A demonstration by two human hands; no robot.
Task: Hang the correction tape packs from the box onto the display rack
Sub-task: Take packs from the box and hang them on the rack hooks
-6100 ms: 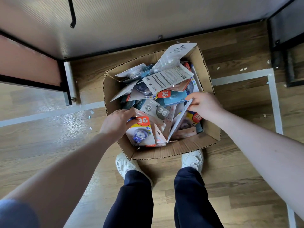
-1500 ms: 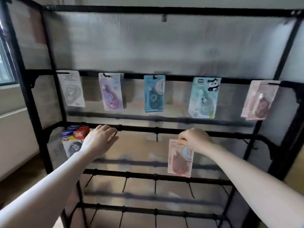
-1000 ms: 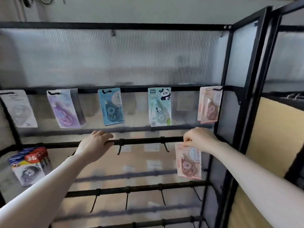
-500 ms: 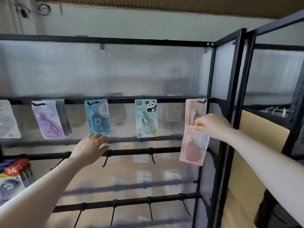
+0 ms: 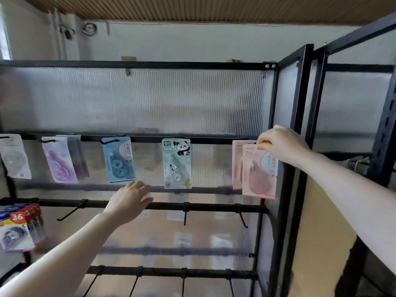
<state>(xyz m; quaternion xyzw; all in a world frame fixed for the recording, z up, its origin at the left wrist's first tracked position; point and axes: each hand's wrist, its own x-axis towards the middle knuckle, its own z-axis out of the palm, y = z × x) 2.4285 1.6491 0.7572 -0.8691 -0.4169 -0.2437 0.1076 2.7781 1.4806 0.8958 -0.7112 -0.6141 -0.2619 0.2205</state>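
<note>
slatted ceiling (image 5: 192, 9), white wall (image 5: 203, 42) (pipes left)

Lifted since half a second ago: pink pack (image 5: 259, 174), pinched at its top edge by the right hand (image 5: 280, 144), now level with the upper rail (image 5: 139, 138) and overlapping the pink packs (image 5: 236, 166) already hung at 3 o'clock, no longer dangling below them. Shifted toward 3 o'clock along the middle rail (image 5: 203, 207): left hand (image 5: 128, 202), fingers resting over the bar. Gone from view: the box, seen six seconds back.
</note>
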